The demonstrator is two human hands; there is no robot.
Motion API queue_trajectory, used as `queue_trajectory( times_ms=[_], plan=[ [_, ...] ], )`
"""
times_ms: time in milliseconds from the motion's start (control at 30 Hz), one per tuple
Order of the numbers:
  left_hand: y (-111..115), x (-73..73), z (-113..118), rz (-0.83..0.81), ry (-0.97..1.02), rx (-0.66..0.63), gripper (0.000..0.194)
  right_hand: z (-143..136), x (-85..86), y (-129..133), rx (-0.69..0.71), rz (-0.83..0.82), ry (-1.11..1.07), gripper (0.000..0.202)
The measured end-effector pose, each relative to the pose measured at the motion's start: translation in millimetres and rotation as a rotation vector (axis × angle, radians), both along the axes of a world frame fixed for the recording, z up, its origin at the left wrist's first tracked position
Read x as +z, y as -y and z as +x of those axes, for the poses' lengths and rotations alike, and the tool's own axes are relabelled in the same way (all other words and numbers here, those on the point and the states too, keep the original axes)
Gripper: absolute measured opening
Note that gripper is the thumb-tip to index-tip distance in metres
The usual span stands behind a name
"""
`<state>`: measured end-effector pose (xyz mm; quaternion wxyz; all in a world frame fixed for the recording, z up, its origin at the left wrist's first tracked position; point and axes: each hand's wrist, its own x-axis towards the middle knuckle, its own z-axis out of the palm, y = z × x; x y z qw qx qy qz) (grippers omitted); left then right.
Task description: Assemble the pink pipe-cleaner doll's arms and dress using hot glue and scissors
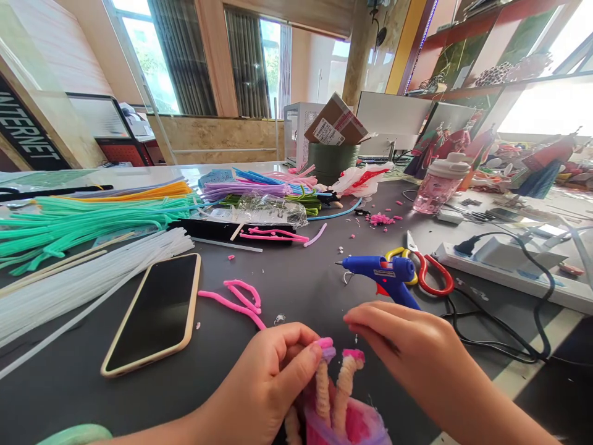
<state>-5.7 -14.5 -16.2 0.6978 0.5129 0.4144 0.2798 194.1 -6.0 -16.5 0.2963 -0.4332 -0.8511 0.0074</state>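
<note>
At the bottom of the view, just in front of the dark tabletop point(296, 287), a fuzzy pink-and-purple piece point(365, 425) with cream stalks point(344, 390) is being held by the left hand point(273, 374). The left hand is being kept closed, and the pink-and-lilac tip point(327, 347) of one stalk is being pinched between its thumb and forefinger. The neighbouring stalk's deep-pink tip point(353, 355) is being left untouched, just below the fingertips of the right hand point(407, 346). Those fingertips are being drawn together; whether anything is being gripped by them cannot be told. Beyond the right hand, a blue glue gun point(377, 270) is being borne by the tabletop, its nozzle being pointed leftward, and red-handled scissors point(435, 275) are being seen just beside it. Near the left hand, bent pink stems point(238, 304) are being supported by the table, with a phone point(155, 315) being seen to their left, its screen being turned upward. Farther left, a bundle of white stems point(92, 284) and one of green stems point(106, 216) are being spread across the table.
</note>
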Motion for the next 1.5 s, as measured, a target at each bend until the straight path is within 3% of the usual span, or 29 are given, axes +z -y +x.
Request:
queue_trajectory(
  times_ms=[200, 267, 433, 533, 667, 833, 900, 967, 1100, 1200, 1367, 1500],
  plan=[
    [3.1, 9.9, -3.7, 0.134, -0.084, -0.083, 0.028, -5.9, 8.4, 3.8, -0.048, 0.168, -0.091, 0.028],
    [4.6, 13.3, -3.6, 0.211, -0.131, -0.058, 0.027, -7.8, 14.4, 7.4, -0.034, 0.19, -0.146, 0.023],
    [11.3, 19.9, 0.3, 0.412, -0.232, 0.074, 0.02, -12.6, 24.9, 18.5, 0.186, -0.067, -0.372, 0.019],
    [13.6, 21.2, 1.0, 0.476, -0.278, 0.108, 0.017, -14.7, 25.2, 20.2, 0.257, -0.119, -0.362, 0.02],
    [11.4, 13.2, -2.2, 0.636, -0.353, 0.15, 0.013, -12.7, 21.9, 20.1, 0.161, -0.066, -0.283, 0.02],
    [6.6, -0.8, -5.1, 0.784, -0.455, 0.191, 0.014, -4.4, 19.8, 25.4, -0.093, 0.037, -0.522, 0.025],
    [6.5, 2.4, -4.9, 0.739, -0.45, 0.171, 0.015, -2.6, 21.8, 26.0, -0.082, 0.074, -0.546, 0.027],
    [7.7, 10.7, -4.5, 0.658, -0.405, 0.122, 0.015, -4.3, 24.3, 24.8, 0.02, 0.067, -0.49, 0.03],
    [11.4, 26.8, -4.1, 0.485, -0.356, 0.157, 0.009, -16.3, 24.4, 20.5, 0.2, -0.119, -0.421, 0.028],
    [11.3, 28.8, -4.8, 0.455, -0.272, 0.158, 0.007, -23.1, 21.6, 17.9, 0.268, -0.292, -0.41, 0.024],
    [10.2, 25.4, -7.1, 0.454, -0.246, 0.152, 0.004, -24.1, 17.7, 13.9, 0.209, -0.434, -0.493, 0.009],
    [10.7, 22.5, -7.7, 0.52, -0.24, 0.114, 0.019, -25.4, 11.4, 12.7, 0.168, -0.735, -0.753, 0.009]
  ],
)
